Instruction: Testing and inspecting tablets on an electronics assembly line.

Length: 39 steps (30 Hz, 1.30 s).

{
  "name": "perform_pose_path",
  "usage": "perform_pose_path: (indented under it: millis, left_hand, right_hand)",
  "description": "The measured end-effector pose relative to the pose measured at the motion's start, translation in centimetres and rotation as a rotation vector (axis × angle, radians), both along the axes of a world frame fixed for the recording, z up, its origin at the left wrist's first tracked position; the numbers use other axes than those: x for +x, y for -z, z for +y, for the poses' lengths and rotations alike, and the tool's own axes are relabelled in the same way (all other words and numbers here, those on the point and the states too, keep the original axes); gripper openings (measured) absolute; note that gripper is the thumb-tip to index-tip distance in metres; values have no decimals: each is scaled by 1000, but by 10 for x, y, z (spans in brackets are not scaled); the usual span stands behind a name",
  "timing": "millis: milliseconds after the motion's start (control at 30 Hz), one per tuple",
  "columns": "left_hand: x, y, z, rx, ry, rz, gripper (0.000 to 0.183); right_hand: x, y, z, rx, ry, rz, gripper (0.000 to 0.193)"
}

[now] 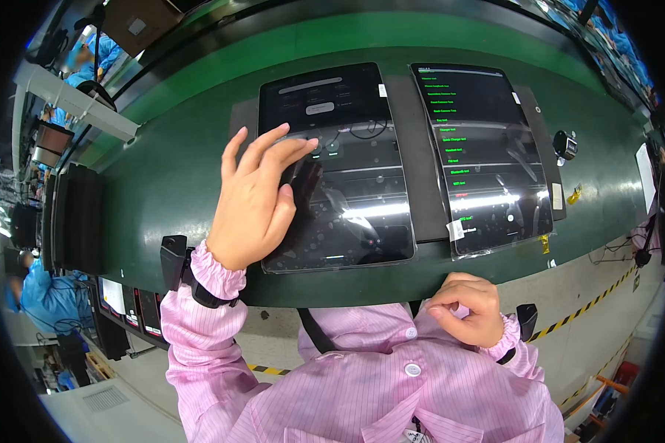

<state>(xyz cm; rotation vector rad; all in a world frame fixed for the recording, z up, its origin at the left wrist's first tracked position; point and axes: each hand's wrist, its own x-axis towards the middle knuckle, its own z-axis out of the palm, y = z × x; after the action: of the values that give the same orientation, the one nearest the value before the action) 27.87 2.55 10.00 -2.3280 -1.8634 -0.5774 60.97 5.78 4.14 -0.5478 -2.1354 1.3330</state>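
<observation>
Two tablets in clear film lie side by side on a dark mat (426,184). My left hand (255,203) reaches over the left edge of the left tablet (362,177); its fingers are apart and hold nothing, with the index fingertip at or just over the dark screen. Whether that fingertip touches the glass I cannot tell. Green lines of text run down the lit screen of the right tablet (488,148). My right hand (465,306) rests by the table's front edge, below the right tablet, its fingers curled; what they hold, if anything, is hidden.
The green worktable (162,199) carries a small black watch-like device (565,146) and a yellow scrap (573,195) on the right. Dark stacked trays (77,218) stand at its left end. Co-workers in blue (52,299) are farther left.
</observation>
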Motion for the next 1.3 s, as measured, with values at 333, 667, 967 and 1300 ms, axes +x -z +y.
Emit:
perform_pose_path:
  millis: [333,667,967,1300]
  left_hand:
    - [7,-8,13,-19,111,-22,59]
    - [20,-5,23,-98,170,-5,64]
    - [61,-34,4,-1,167,-17,67]
    - [226,16,57,5,332,-58,62]
  right_hand:
    - [-1,0,0,-7,6,2,4]
    - [1,3,-1,2,2,27,4]
    - [44,22,2,132,644,246,13]
    - [74,17,39,-323,834,400,36]
